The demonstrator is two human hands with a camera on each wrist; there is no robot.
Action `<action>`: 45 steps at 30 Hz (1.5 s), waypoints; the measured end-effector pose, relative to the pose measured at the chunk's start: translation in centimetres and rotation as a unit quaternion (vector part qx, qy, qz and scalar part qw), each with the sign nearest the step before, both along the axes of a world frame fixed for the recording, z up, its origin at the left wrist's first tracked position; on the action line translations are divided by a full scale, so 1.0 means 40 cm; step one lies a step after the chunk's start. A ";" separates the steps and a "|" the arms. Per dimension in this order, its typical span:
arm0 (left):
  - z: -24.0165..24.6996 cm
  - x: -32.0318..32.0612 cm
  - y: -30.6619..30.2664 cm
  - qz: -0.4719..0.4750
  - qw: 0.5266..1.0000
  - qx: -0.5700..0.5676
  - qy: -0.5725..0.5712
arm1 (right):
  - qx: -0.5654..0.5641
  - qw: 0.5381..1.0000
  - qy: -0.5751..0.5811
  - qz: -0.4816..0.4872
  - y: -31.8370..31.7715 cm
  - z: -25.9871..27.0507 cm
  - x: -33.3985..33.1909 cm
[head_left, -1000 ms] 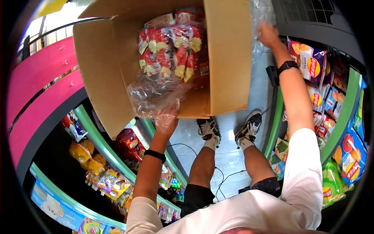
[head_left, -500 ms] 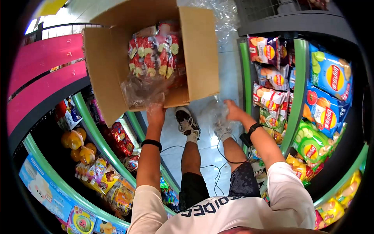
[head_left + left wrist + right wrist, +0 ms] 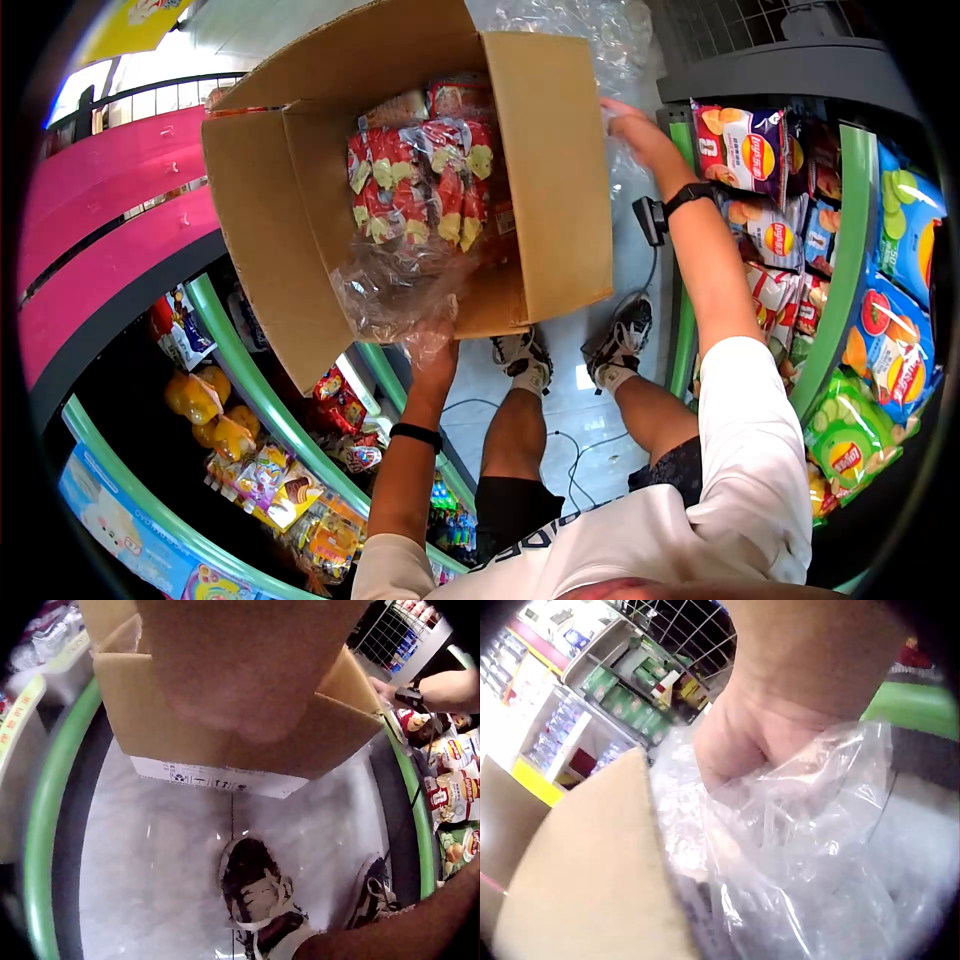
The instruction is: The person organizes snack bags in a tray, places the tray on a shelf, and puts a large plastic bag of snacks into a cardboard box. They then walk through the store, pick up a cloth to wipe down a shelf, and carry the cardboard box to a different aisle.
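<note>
Cardboard box [image 3: 560,170]: open at the top, flaps up, in front of the person above the floor [image 3: 575,400] of a shop aisle. It cannot be determined what supports it.

Contents: red snack packs [image 3: 420,170], bundled under clear plastic wrap [image 3: 395,290]. The wrap spills over the near wall of the box and hangs crumpled.

Left hand [image 3: 437,350]: raised against the near wall of the box, directly under the hanging wrap and touching it. The fingers are covered by the wrap and the box edge; whether they grip cannot be told. The left wrist view shows only a blurred palm close to the box.

Right hand [image 3: 635,135]: at the far right side of the box, just beside the right flap. The fingers are curled tight around a bunch of loose plastic film [image 3: 817,855], which trails down past the flap.

Surroundings: curved green-edged shelves on both sides. Crisp bags [image 3: 890,240] fill the right shelf; small sweets packets [image 3: 265,470] fill the left. Two shoes [image 3: 520,355] stand on the floor below the box
</note>
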State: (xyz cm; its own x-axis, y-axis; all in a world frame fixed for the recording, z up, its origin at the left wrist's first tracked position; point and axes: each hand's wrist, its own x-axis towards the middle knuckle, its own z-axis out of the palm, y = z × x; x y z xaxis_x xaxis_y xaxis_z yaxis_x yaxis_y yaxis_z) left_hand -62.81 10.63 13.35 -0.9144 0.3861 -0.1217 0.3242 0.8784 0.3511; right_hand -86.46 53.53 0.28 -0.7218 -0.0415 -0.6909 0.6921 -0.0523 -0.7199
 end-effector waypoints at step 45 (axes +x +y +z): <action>1.754 0.897 0.102 0.387 0.580 0.698 0.165 | -0.029 0.618 0.710 0.337 -0.890 2.073 1.134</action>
State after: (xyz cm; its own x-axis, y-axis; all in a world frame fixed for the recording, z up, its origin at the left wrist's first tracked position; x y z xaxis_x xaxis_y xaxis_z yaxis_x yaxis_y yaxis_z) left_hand -26.93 14.71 83.53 -0.7643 -0.6432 0.0459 0.2742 -0.2597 0.9260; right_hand -41.10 17.94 83.21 -0.4037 -0.6585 0.6351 -0.7559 -0.1509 -0.6370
